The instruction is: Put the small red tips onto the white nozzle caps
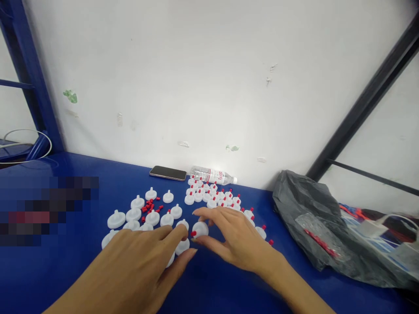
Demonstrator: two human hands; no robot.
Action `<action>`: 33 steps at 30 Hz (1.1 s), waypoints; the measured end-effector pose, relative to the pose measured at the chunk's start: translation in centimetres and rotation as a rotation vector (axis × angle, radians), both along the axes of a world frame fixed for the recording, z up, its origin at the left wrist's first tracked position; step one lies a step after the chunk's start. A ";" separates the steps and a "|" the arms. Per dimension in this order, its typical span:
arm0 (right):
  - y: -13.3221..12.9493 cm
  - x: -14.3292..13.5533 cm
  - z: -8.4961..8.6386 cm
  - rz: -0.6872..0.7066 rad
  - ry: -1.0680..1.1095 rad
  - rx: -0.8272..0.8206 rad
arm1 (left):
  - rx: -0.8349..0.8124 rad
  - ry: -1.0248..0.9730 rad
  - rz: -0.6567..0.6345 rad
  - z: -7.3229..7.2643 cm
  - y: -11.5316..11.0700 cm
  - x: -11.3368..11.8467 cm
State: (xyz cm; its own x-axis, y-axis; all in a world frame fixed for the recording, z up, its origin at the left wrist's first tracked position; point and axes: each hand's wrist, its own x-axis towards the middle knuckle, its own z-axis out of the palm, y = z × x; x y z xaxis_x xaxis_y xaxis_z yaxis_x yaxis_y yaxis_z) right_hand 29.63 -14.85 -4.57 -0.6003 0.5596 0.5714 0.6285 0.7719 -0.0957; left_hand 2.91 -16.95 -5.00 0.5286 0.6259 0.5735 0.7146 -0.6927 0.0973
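My right hand (234,235) has its thumb and fingers around a round white plastic piece (201,228) whose stem wears a small red cap (194,233), the stem pointing to the left. Beside it, my left hand (140,261) has thumb and index finger apart, with nothing visible between them. It hovers over several uncapped white pieces and partly hides them; one white piece (152,217) stands with its stem up. Loose red caps (150,206) lie in a small pile among these. Behind my right hand, several white pieces (212,203) with red caps stand grouped.
On the blue table (81,183), a phone (168,173) and a clear plastic bottle (209,175) lie along the wall. To the right are a dark plastic bag (294,205), a clear bag with red pieces (322,242) and a white plug with a cable (371,227).
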 end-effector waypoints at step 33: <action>-0.3 1.1 2.0 -0.137 -0.018 0.618 | -0.310 -0.411 -0.012 0.3 -1.4 0.8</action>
State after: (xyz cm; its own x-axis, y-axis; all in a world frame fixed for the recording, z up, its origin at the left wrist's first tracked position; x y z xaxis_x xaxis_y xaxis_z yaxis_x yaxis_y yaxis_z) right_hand 30.71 -15.16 -2.61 -0.5593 0.2017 0.8040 0.7228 0.5937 0.3538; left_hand 3.66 -18.35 -4.74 0.3063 0.7948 0.5239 0.5666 -0.5945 0.5706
